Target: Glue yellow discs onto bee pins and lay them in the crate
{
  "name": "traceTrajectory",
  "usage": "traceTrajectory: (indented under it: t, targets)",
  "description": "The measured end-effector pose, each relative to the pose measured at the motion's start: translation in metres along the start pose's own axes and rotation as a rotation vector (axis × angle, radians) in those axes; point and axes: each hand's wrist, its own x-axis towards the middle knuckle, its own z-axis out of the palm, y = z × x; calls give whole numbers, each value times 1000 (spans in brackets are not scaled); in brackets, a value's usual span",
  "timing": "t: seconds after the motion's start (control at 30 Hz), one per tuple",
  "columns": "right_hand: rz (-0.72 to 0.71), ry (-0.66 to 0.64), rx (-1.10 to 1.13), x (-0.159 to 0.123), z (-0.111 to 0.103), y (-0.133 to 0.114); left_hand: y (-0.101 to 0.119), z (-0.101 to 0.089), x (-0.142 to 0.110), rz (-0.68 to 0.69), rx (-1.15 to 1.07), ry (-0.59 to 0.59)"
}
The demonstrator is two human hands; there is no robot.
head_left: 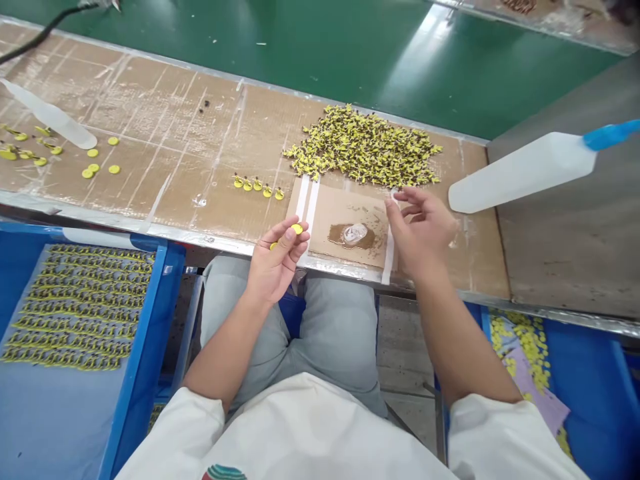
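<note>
My left hand [274, 263] is closed around small yellow discs, one yellow disc [297, 229] pinched at the fingertips and another showing at the palm's edge. My right hand [424, 230] hovers at the near right edge of a heap of small yellow and dark pieces [365, 147]. Its thumb and forefinger come together in a pinch; what lies between them, if anything, is hidden. Between the hands a cardboard sheet [330, 207] carries a clear wet blob [354, 233] in a dark stain. Left of the sheet stands a short row of dark figures on yellow discs [258, 185].
A white bottle with a blue cap [525, 170] lies at right beside a metal wall. At far left are a white squeeze bottle [55, 120] and loose yellow discs [114, 169]. Blue trays hold rows of assembled pieces [85, 307] and loose yellow discs [530, 347].
</note>
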Motion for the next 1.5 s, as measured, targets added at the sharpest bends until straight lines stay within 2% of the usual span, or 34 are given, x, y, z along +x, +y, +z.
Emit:
traceTrajectory:
  t: [0.1, 0.17, 0.23, 0.43, 0.7, 0.8, 0.9, 1.0, 1.1, 1.23, 1.33, 1.43, 1.5]
  targets:
    - [116, -135, -124, 28, 6, 48, -1, 0, 1, -2, 7, 25]
    - [139, -172, -135, 40, 12, 67, -2, 1, 2, 0, 8, 37]
    - [128, -180, -120, 46, 18, 74, -2, 1, 3, 5, 16, 47]
    - [78, -193, -87, 44, 20, 80, -1, 0, 6, 12, 26, 62]
    - [73, -274, -31, 37, -7, 86, -3, 4, 8, 31, 22, 46]
    - [162, -283, -27, 34, -12, 87, -3, 6, 9, 33, 32, 48]
    - [296, -207, 21, 32, -7, 87, -4, 6, 9, 50, 64, 64]
    - [315, -159, 56, 37, 3, 83, -6, 5, 9, 64, 96, 72]
    - [313, -189, 10, 48, 7, 77, -7, 4, 10, 64, 112, 64]
    - [255, -346, -150, 64, 0, 75, -7, 4, 9, 55, 111, 41]
    - [86, -457, -286, 67, -7, 80, -7, 4, 9, 46, 122, 41]
    - [-66, -461, -346, 65, -9, 86, -7, 4, 9, 45, 131, 56]
    - [-84, -428, -338, 63, -8, 89, -8, 4, 9, 46, 134, 60]
